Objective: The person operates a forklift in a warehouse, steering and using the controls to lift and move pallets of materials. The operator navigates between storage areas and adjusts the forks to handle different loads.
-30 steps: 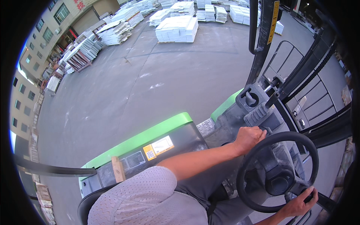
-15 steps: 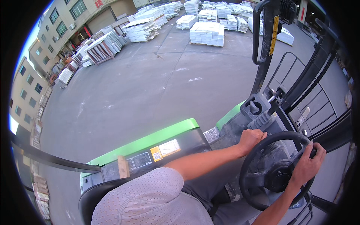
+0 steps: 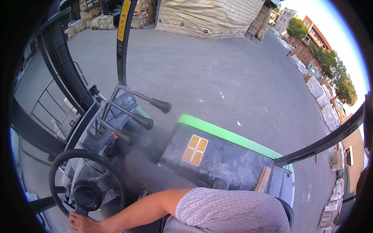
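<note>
My right hand [image 3: 82, 224] is closed on the lower rim of the black steering wheel [image 3: 54, 167], at the lower left. Its arm reaches across from a pale, perforated short sleeve on the right. Above the wheel, several black-knobbed control levers [image 3: 143, 121] stand on bent metal rods, apart from the hand. My left hand is out of view. A dark trouser leg [image 3: 153, 173] lies between the wheel and the forklift's dark side cover.
The side cover [image 3: 217, 155] has a bright green edge, yellow labels and a wooden block [image 3: 263, 179]. Grey pavement [image 3: 175, 66] spreads beyond. A tarpaulin-covered stack [image 3: 202, 19] and wooden crates [image 3: 143, 13] stand at the far side; wrapped stacks [image 3: 315, 87] line the right. A distant person [image 3: 291, 50] stands there.
The view has swung from the forklift's left side to its right side. My left hand has left the picture. My right hand still grips the wheel; the levers have come into view.
</note>
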Demonstrator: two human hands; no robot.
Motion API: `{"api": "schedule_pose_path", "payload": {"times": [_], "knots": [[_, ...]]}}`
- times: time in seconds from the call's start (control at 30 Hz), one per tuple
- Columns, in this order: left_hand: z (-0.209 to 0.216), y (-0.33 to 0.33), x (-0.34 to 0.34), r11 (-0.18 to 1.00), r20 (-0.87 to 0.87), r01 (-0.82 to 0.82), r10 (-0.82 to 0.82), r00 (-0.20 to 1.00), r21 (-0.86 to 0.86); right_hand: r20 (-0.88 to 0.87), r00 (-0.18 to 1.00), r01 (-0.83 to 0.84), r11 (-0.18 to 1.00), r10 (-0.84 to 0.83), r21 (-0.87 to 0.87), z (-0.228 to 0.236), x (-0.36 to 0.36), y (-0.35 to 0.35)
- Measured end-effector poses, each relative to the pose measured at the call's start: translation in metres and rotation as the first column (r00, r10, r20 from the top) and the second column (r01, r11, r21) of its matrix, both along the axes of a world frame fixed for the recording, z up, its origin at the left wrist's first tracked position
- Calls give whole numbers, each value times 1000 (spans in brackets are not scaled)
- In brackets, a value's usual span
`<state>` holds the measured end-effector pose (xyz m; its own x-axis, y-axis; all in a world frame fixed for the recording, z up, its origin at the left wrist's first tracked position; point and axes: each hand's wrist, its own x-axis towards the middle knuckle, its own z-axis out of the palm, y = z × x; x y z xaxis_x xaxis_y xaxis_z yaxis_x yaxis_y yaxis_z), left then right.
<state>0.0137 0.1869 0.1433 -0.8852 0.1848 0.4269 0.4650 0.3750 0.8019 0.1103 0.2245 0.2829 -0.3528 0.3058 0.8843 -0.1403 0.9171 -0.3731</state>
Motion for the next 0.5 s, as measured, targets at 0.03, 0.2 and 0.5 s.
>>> {"api": "schedule_pose_path", "payload": {"times": [0.03, 0.2, 0.5], "knots": [[9, 7, 24, 1000, 8, -2, 2, 1000, 2, -45, 999, 24, 1000, -24, 1, -8, 40, -7], [20, 4, 88, 999, 28, 36, -36, 999, 3, 188, 933, -289, 950, 307, -118, -55, 203, -30], [21, -6, 163, 990, 33, 139, -139, 990, 9, -10, 990, -138, 984, 137, -112, -47, 350, -19]]}}
